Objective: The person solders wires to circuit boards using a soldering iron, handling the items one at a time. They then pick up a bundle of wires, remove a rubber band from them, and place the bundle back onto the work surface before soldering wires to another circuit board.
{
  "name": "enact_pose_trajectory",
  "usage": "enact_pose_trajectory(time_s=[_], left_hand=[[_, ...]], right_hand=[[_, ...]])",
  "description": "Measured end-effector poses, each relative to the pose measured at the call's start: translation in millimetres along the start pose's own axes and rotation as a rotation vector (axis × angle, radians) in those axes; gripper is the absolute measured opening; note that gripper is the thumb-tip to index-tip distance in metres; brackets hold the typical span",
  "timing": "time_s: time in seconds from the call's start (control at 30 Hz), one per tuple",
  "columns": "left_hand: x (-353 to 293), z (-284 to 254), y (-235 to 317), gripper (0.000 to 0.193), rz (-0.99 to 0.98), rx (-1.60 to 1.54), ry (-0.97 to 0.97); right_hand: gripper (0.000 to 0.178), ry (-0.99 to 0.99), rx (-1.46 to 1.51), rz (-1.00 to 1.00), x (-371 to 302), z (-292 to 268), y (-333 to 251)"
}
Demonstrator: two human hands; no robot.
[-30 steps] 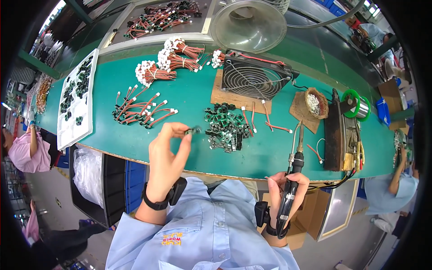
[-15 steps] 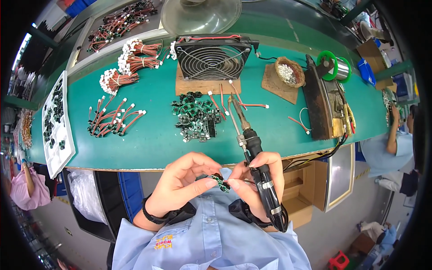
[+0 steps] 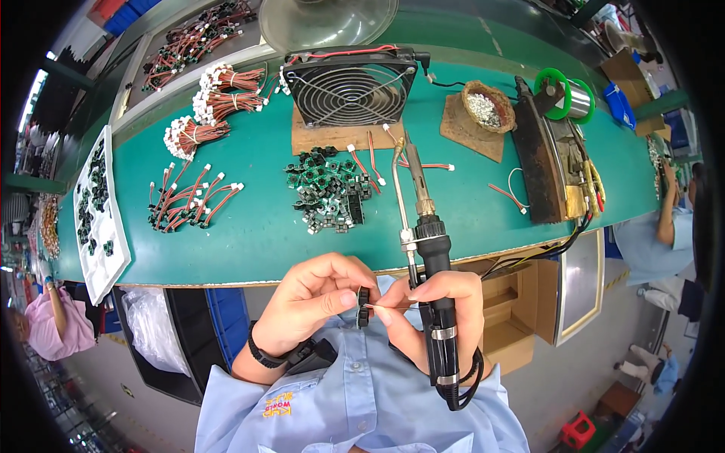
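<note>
Close to my shirt front, my left hand [image 3: 306, 302] pinches a small circuit board with black parts [image 3: 363, 306] between thumb and fingers, its edge turned toward the view. My right hand [image 3: 444, 298] is closed round a black soldering iron [image 3: 433, 249] with a metal tube fixed alongside. The iron's tip points away over the bench. My right thumb and forefinger also pinch a thin wire [image 3: 387, 306] whose end meets the board. Beyond my hands lies a pile of green and black circuit boards [image 3: 326, 189], with a few red-and-black connector leads [image 3: 366, 167] beside it.
A black fan [image 3: 351, 92] stands on a wooden block. Leads [image 3: 192, 198] and tied lead bundles [image 3: 195, 134] lie left, near a white tray [image 3: 106, 249] of boards. Right are a bowl of pellets [image 3: 487, 107], a solder spool [image 3: 578, 100] and an iron stand [image 3: 538, 162].
The board in my left hand has turned from face-up to edge-on. My right hand and the soldering iron have shifted slightly right, the iron now more upright.
</note>
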State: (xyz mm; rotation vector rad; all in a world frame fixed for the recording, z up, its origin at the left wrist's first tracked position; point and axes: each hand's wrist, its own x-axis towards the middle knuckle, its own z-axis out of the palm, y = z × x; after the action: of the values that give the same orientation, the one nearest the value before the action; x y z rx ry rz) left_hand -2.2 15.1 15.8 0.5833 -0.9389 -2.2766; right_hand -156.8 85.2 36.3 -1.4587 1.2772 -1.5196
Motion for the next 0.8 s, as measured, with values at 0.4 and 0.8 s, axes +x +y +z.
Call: enact_pose_trajectory(time_s=[0.4, 0.8], left_hand=[[4, 4, -2, 0.019, 0.032, 0.051, 0.041], [2, -7, -5, 0.015, 0.078, 0.052, -0.084]], right_hand=[[0.040, -0.026, -0.011, 0.002, -1, -2, 1], [0.035, 0.177, 0.061, -0.009, -4, 4, 7]])
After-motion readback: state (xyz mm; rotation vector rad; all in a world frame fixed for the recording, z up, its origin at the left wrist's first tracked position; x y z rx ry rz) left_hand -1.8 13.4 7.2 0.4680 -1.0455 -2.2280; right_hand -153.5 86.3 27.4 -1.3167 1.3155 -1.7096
